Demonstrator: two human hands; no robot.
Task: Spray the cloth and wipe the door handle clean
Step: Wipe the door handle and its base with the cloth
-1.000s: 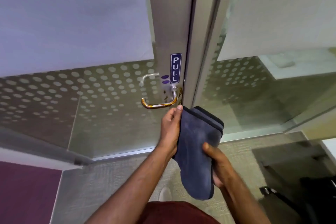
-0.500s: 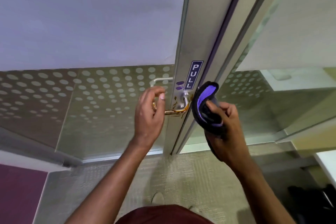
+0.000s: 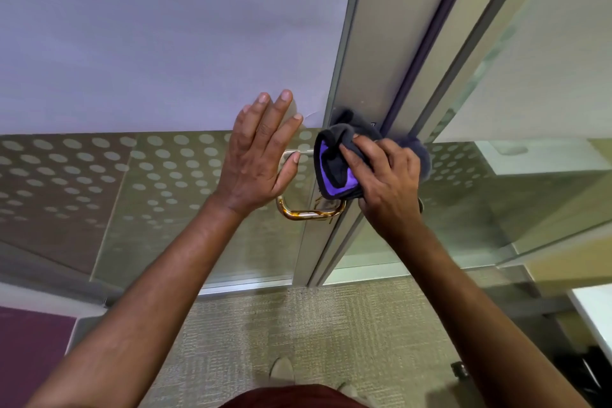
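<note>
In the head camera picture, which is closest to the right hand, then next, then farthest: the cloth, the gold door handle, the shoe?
1. Cloth: held in the right hand, against the door frame.
2. Gold door handle: just below and left of that hand.
3. Shoe: far down on the carpet.

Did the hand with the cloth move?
Yes. The right hand carried the cloth from below the door handle up onto the door frame, above the handle's base.

I see bright, even indoor light with soft shadows. Glare glints off the door handle (image 3: 309,214) below my left hand (image 3: 256,161). Wide-angle bending slants the door frame (image 3: 371,43); everything stays fairly sharp, softening slightly toward the corners.
</note>
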